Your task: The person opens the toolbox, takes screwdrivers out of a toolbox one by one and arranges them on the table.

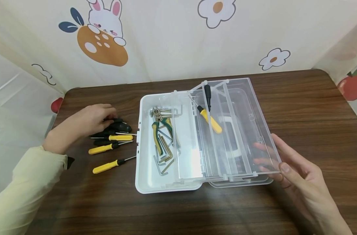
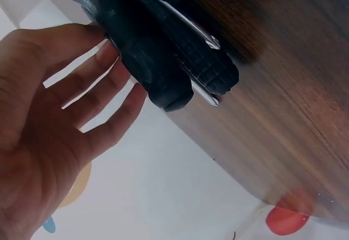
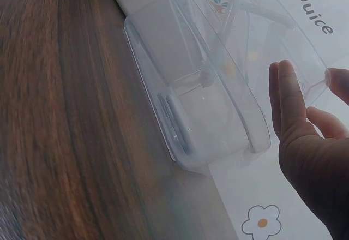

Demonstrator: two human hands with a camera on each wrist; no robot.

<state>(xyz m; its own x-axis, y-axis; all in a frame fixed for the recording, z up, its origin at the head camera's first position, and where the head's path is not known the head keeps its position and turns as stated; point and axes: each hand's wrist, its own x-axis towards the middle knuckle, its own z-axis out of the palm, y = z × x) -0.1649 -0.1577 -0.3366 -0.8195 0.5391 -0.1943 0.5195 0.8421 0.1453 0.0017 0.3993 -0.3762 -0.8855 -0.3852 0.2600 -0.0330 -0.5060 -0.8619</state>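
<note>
On the left, my left hand (image 1: 91, 119) is over a pile of black-handled screwdrivers (image 1: 118, 125). In the left wrist view its fingertips meet a black handle (image 2: 150, 68), which hides them. My right hand (image 1: 301, 176) pinches the right edge of a clear divided tray (image 1: 243, 120), thumb above and fingers visible through the plastic below. That tray carries a yellow-handled screwdriver (image 1: 213, 124) and a black-handled screwdriver (image 1: 207, 94). It extends right from a white toolbox (image 1: 149, 182). Inside the box lie green-and-yellow pliers (image 1: 156, 137) and several hex keys (image 1: 165, 150).
Several yellow-handled screwdrivers (image 1: 105, 166) lie on the brown wooden table (image 1: 166, 215), left of the box. Under the tray, the clear lid (image 3: 212, 131) with its handle (image 1: 235, 135) lies folded out. A patterned curtain (image 1: 166, 42) hangs behind the table.
</note>
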